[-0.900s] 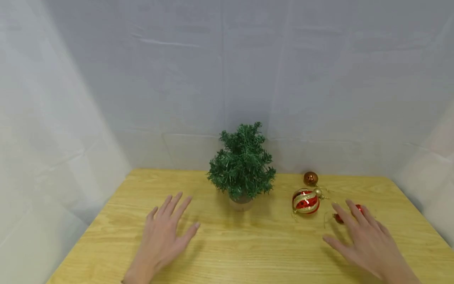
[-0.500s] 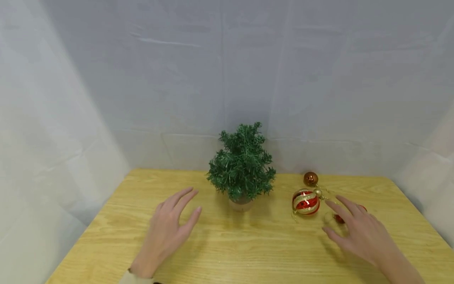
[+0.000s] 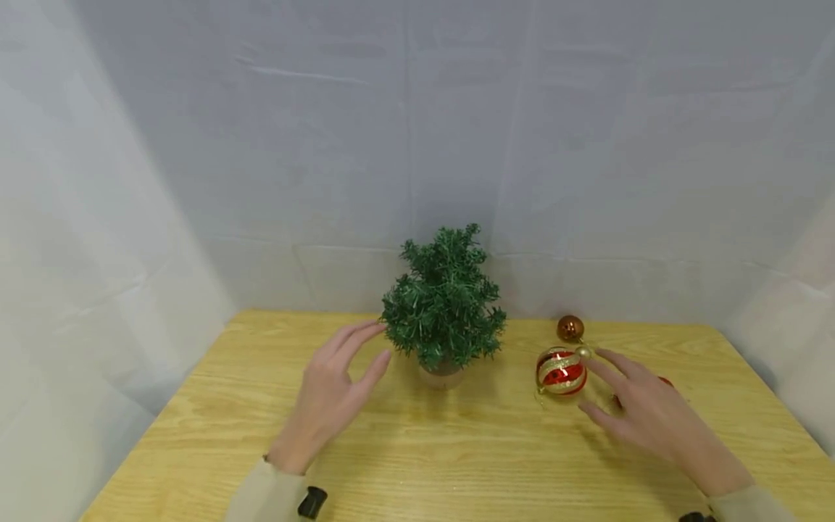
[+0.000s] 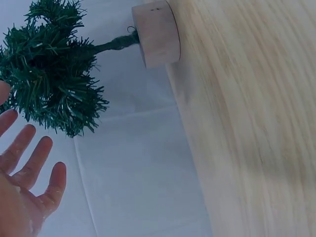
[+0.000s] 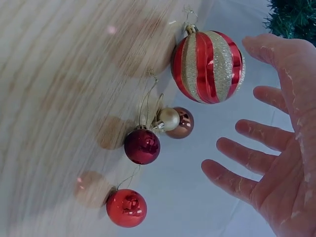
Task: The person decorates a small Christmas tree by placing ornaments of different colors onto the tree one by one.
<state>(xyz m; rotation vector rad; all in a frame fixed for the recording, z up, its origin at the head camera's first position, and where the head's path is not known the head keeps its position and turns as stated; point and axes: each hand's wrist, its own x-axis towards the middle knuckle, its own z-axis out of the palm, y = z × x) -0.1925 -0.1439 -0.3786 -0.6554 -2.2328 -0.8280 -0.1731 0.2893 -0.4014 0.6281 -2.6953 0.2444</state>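
Note:
A small artificial Christmas tree point(image 3: 445, 301) stands upright on the table, its round wooden base point(image 4: 157, 33) plain in the left wrist view. My left hand point(image 3: 335, 388) is at the tree's left side, fingers outstretched, fingertips right at the outer branches. Over the baubles at the right hovers my right hand point(image 3: 646, 406), fingers spread and holding nothing. Nearest to it lies a large red and gold striped bauble point(image 3: 561, 371). Smaller ones show in the right wrist view: a dark red bauble point(image 5: 142, 146), a bright red bauble point(image 5: 127, 208), a gold bauble point(image 5: 168, 119) and a brown bauble point(image 5: 180, 123).
The wooden table point(image 3: 430, 464) ends at the back against a white cloth backdrop point(image 3: 313, 159), which also rises on both sides. Thin hanging loops point(image 5: 148, 98) trail from the baubles.
My left hand has moved forward and right, up to the tree's branches. My right hand has shifted a little left and forward, toward the striped bauble. Tree and baubles have stayed in place.

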